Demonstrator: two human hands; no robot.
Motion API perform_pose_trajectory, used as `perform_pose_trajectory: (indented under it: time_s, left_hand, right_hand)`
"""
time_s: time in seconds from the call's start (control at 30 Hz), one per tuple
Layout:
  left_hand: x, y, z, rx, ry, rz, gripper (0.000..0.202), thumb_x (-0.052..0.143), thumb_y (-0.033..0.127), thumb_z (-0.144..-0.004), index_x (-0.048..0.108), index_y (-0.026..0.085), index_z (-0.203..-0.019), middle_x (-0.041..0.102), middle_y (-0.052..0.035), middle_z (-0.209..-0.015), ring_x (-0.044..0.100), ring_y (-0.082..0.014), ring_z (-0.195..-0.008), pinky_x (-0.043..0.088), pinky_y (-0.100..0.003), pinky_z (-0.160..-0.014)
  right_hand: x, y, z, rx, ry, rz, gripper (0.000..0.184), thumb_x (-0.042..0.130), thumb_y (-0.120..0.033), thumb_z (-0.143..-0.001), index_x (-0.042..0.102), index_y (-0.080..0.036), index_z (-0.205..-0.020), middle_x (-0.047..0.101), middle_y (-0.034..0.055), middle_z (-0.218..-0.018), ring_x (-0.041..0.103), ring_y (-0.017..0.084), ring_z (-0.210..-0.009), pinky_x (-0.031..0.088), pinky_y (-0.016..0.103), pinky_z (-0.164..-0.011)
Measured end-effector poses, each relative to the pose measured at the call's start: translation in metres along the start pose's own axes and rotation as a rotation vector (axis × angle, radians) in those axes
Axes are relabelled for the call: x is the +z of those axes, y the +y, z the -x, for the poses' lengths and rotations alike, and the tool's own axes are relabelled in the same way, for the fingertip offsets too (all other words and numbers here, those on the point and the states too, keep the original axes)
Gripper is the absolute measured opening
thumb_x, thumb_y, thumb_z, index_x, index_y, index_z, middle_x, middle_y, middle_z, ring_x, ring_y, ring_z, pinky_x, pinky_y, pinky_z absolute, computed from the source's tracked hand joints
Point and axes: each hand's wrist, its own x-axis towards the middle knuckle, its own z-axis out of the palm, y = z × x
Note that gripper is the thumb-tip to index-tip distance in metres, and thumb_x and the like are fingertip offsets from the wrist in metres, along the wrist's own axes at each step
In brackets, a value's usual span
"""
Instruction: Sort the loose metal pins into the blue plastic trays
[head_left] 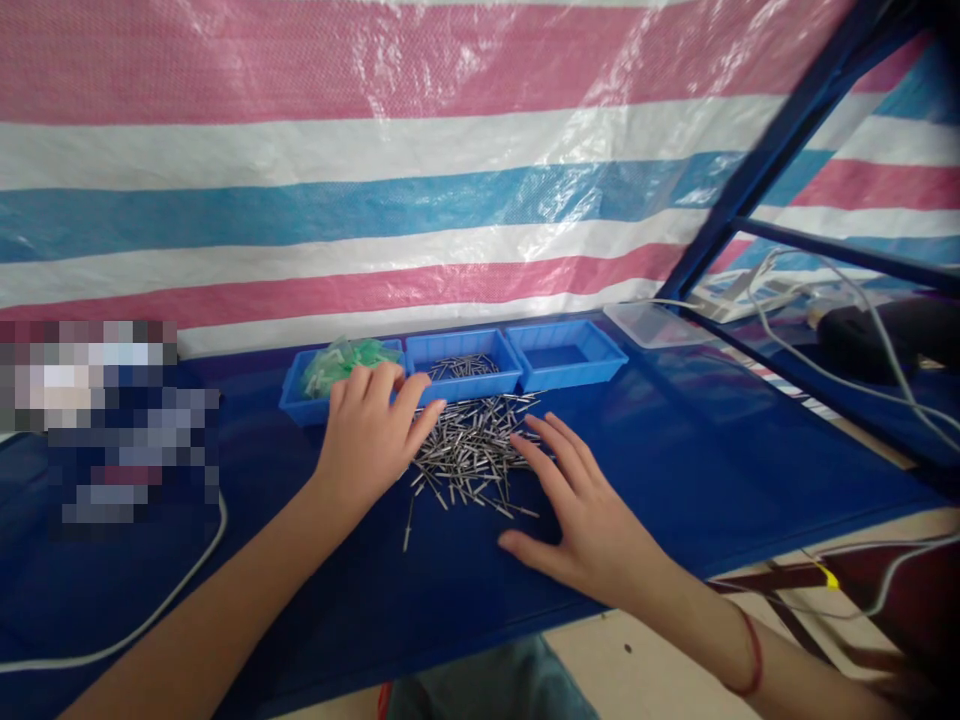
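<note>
A loose heap of silvery pop rivets (472, 450) lies on the blue tabletop (360, 610), with one stray rivet near its front left. Over the heap's left edge is my left hand (375, 425), its fingers bent and apart and nothing visible in its grasp. My right hand (574, 500) is spread at the right side of the pile, fingertips by the outermost rivets and thumb stretched toward me. Behind the heap stands a blue bin (463, 392) with some rivets inside. Whether either hand touches a rivet is hard to tell.
Left of the middle bin, another blue bin (304, 410) holds green and clear plastic bags (352, 360). A third blue bin (574, 375) stands on the right, beside a clear plastic lid (652, 325). White cables (862, 290) and a blue metal frame (750, 190) are at the right.
</note>
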Motion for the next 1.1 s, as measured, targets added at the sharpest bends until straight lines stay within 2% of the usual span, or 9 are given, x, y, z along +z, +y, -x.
perform_pose_trajectory:
  time_s: [0.07, 0.17, 0.33, 0.5, 0.67, 0.77, 0.9, 0.97, 1.1]
  left_hand:
    - [-0.017, 0.003, 0.023, 0.036, -0.179, 0.126, 0.031, 0.044, 0.044, -0.093, 0.06, 0.018, -0.096, 0.06, -0.0068, -0.088, 0.056, -0.0239, -0.083, 0.04, -0.035, -0.074]
    - [-0.028, 0.011, 0.063, -0.049, -0.38, 0.218, 0.034, 0.052, 0.053, -0.087, 0.057, 0.019, -0.083, 0.06, -0.0036, -0.077, 0.058, -0.0221, -0.074, 0.042, -0.032, -0.065]
    - [-0.014, 0.023, 0.09, -0.075, -0.411, 0.185, 0.017, 0.046, 0.029, -0.093, 0.059, 0.018, -0.09, 0.062, -0.005, -0.087, 0.06, -0.0214, -0.081, 0.046, -0.033, -0.073]
    - [-0.007, 0.022, 0.082, -0.004, -0.365, 0.159, 0.023, 0.038, 0.016, -0.094, 0.06, 0.016, -0.088, 0.062, -0.0069, -0.088, 0.059, -0.0233, -0.084, 0.047, -0.037, -0.077]
    - [-0.015, 0.018, 0.058, -0.282, -0.269, 0.544, 0.02, 0.038, 0.031, -0.096, 0.054, 0.019, -0.094, 0.061, -0.0021, -0.082, 0.06, -0.0183, -0.076, 0.045, -0.03, -0.07]
    - [-0.007, 0.02, 0.03, -0.417, -0.224, 0.904, 0.025, 0.041, 0.039, -0.094, 0.055, 0.019, -0.088, 0.054, 0.0028, -0.067, 0.053, -0.0134, -0.062, 0.041, -0.025, -0.06]
    - [0.015, 0.026, -0.002, -0.602, -0.057, 1.435, 0.028, 0.048, 0.042, -0.09, 0.057, 0.016, -0.091, 0.053, 0.0014, -0.07, 0.051, -0.0096, -0.059, 0.041, -0.021, -0.056]
    - [0.023, 0.029, -0.007, -0.661, 0.021, 1.554, 0.027, 0.054, 0.042, -0.087, 0.058, 0.016, -0.094, 0.056, 0.0001, -0.075, 0.053, -0.0093, -0.064, 0.044, -0.02, -0.06]
    - [0.028, 0.031, 0.0, -0.68, 0.016, 1.626, 0.026, 0.06, 0.038, -0.084, 0.059, 0.016, -0.098, 0.063, -0.0026, -0.084, 0.059, -0.011, -0.073, 0.048, -0.023, -0.069]
  right_hand:
    - [0.001, -0.008, 0.013, 0.052, -0.027, 0.015, 0.063, 0.059, -0.051, -0.081, 0.048, -0.012, -0.128, 0.046, 0.019, -0.131, 0.038, 0.036, -0.124, 0.038, 0.051, -0.097]
    - [0.002, -0.009, 0.019, 0.073, -0.078, -0.004, 0.026, 0.054, -0.035, -0.088, 0.06, -0.019, -0.107, 0.059, 0.0115, -0.107, 0.051, 0.028, -0.101, 0.041, 0.043, -0.082]
    - [0.005, -0.012, 0.003, 0.006, -0.143, -0.043, 0.017, 0.047, -0.02, -0.092, 0.063, -0.019, -0.088, 0.062, 0.0057, -0.085, 0.054, 0.02, -0.08, 0.036, 0.035, -0.072]
    - [0.011, -0.011, -0.021, -0.068, -0.142, 0.066, 0.017, 0.049, -0.024, -0.093, 0.064, -0.019, -0.086, 0.062, 0.0049, -0.083, 0.053, 0.021, -0.081, 0.032, 0.035, -0.071]
    - [0.007, -0.001, -0.05, -0.138, -0.136, 0.021, 0.012, 0.054, -0.023, -0.088, 0.065, -0.019, -0.085, 0.062, 0.0049, -0.081, 0.054, 0.02, -0.081, 0.033, 0.034, -0.07]
    - [0.003, 0.003, -0.076, -0.113, -0.109, -0.248, 0.008, 0.058, -0.023, -0.084, 0.064, -0.018, -0.085, 0.062, 0.0027, -0.077, 0.055, 0.017, -0.076, 0.038, 0.032, -0.07]
    - [0.013, 0.005, -0.109, -0.003, -0.015, -0.753, 0.012, 0.058, -0.027, -0.084, 0.064, -0.018, -0.089, 0.065, 0.001, -0.079, 0.057, 0.013, -0.069, 0.045, 0.028, -0.066]
    - [0.022, 0.003, -0.117, 0.038, 0.036, -0.966, 0.014, 0.057, -0.029, -0.085, 0.065, -0.018, -0.087, 0.066, 0.0016, -0.081, 0.06, 0.013, -0.073, 0.048, 0.029, -0.07]
    - [0.032, -0.002, -0.115, 0.115, 0.1, -1.229, 0.013, 0.063, -0.032, -0.082, 0.064, -0.019, -0.082, 0.067, 0.0007, -0.076, 0.062, 0.014, -0.071, 0.051, 0.031, -0.071]
